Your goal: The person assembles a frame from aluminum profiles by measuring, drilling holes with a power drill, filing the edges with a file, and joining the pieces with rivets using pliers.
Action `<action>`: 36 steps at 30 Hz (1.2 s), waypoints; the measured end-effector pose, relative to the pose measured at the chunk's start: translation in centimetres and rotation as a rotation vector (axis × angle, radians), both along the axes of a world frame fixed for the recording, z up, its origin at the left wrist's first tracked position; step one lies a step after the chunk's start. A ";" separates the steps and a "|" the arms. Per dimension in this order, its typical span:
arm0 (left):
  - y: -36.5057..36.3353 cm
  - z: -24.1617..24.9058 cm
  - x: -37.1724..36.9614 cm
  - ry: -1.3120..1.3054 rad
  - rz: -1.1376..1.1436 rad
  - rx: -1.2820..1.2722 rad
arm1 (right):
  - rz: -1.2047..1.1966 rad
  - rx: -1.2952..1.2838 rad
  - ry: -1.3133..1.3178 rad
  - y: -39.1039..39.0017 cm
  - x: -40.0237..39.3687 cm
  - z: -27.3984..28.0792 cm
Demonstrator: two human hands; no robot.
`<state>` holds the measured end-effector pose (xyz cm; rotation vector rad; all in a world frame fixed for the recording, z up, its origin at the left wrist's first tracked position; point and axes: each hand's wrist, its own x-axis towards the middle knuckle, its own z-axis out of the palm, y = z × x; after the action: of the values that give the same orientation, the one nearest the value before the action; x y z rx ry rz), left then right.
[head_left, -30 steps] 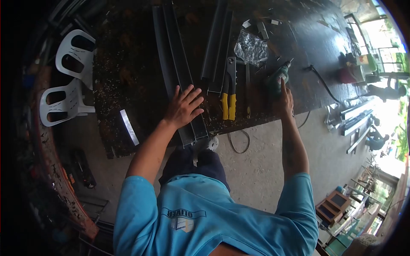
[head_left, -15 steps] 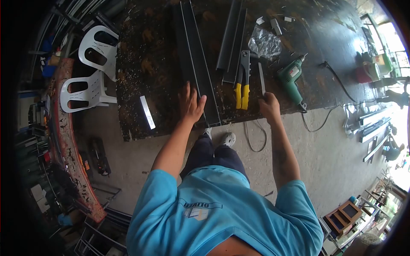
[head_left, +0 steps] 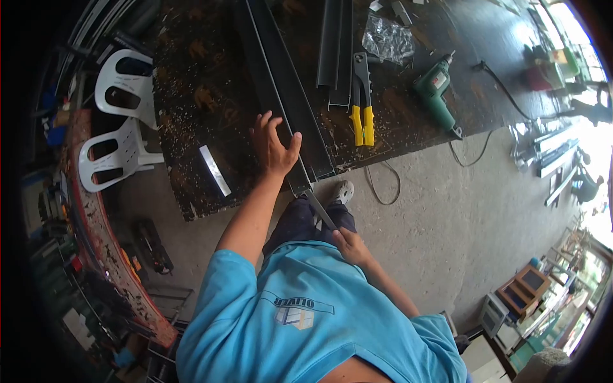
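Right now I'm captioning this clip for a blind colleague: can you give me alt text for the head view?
Seen from above, a person in a blue shirt presses the left hand on a long dark metal channel on a workbench, while the right hand holds a thin flat file at its end. Yellow-handled pliers and a green drill lie nearby.

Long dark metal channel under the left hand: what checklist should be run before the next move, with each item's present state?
1. Left hand pressing on the long dark metal channel: ok, palm and fingers rest on it.
2. Right hand gripping the thin grey metal file: ok, closed on its near end.
3. File tip meeting the channel's near end: cannot tell, too small to see.
4. Channel supported by the dark worktable: ok, only its end reaches the edge.
5. Yellow-handled riveter and green electric drill away from both hands: ok.
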<state>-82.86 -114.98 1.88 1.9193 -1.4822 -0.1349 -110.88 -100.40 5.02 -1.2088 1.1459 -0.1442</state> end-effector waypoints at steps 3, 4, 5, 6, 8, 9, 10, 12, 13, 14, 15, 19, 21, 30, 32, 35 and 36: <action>-0.9 -0.6 0.3 -0.029 -0.113 0.072 | -0.032 -0.002 0.095 0.8 1.9 -0.1; -1.2 -0.9 0.3 -0.096 -0.144 0.140 | -0.039 0.002 0.105 1.2 2.4 -0.2; -1.1 -1.3 0.4 -0.149 -0.132 0.191 | -0.076 -0.001 0.110 1.8 2.9 -0.3; -1.1 -1.3 0.3 -0.138 -0.129 0.204 | -0.108 0.005 0.116 2.5 3.2 -0.2; -1.1 -1.1 0.3 -0.130 -0.111 0.177 | -0.124 0.001 0.134 3.8 3.7 0.5; -1.3 -0.8 0.1 -0.131 -0.109 0.182 | -0.153 0.002 0.150 4.2 3.9 0.7; -1.1 -0.6 -0.3 -0.096 -0.036 0.210 | -0.179 0.006 0.167 4.4 4.1 0.7; -1.1 -0.9 -0.7 -0.060 0.052 0.248 | -0.173 0.000 0.173 3.7 4.5 0.4; -0.9 -1.2 -0.8 -0.066 0.038 0.247 | -0.167 -0.010 0.178 3.1 4.5 0.2; 0.0 -1.4 -1.0 -0.074 0.014 0.262 | -0.156 0.020 0.177 3.3 4.4 0.1; 0.0 -1.4 -0.9 -0.061 -0.004 0.258 | -0.155 0.011 0.152 3.1 4.5 -0.2; 0.5 -2.1 -0.9 -0.089 -0.024 0.229 | -0.187 0.000 0.081 -2.8 8.8 -1.3; 0.0 -2.1 -0.5 -0.096 -0.033 0.202 | -0.216 -0.028 0.076 -1.0 8.0 -1.8; -0.3 -2.8 -0.2 -0.141 -0.054 0.188 | -0.304 -0.104 0.065 -0.2 8.2 -2.2; -0.1 -2.6 -0.3 -0.141 -0.055 0.178 | -0.292 -0.063 0.057 1.7 6.1 -2.0; 0.7 -3.0 -0.3 -0.165 -0.063 0.183 | -0.304 -0.134 0.087 0.6 7.5 -1.7; 0.1 -2.9 -0.4 -0.176 -0.047 0.162 | -0.281 -0.204 0.100 -1.4 9.0 -2.3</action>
<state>-83.22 -114.92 -1.06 2.0705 -1.6776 -0.1129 -101.92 -101.82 2.70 -1.2390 1.4126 -0.4259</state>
